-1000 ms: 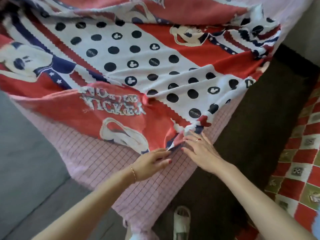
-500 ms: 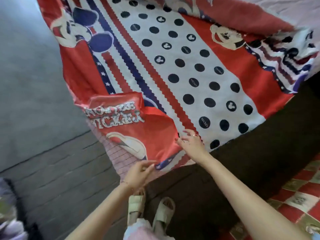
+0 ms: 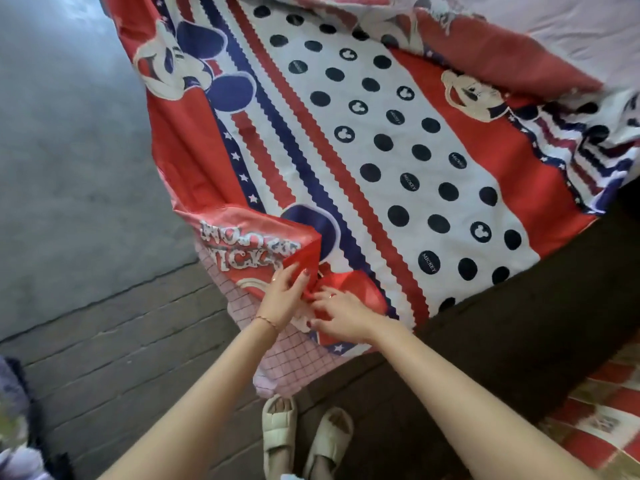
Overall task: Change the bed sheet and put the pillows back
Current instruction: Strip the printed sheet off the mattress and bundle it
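The printed bed sheet (image 3: pixel 363 150) — red, white and navy with black dots and cartoon mice — lies spread across the bed, its near corner doubled back on itself at the foot corner of the mattress. A second ago both hands lay flat at the sheet's edge, smoothing it; now they have closed in on that folded corner. The left hand (image 3: pixel 282 297) holds the folded flap with its fingers curled against the red cloth, and the right hand (image 3: pixel 343 317) pinches the bunched red fabric just beside it, the two hands touching. The view has also swung, so the person seems to have stepped round to face the corner squarely.

That shift suggests smoothing is over here and the corner is being opened out or tucked — likely the step in hand. Under the corner the pink checked underlay (image 3: pixel 294 362) shows uncovered and hangs over the bed's edge, so this corner is not yet dressed. Further off, the sheet's right edge is rumpled. No pillows are in view, so that part of the task looks some way off.

Below, the person's feet in pale sandals (image 3: pixel 304 441) stand on the dark floor (image 3: pixel 502 358), with a red checked mat (image 3: pixel 609 420) to the right.
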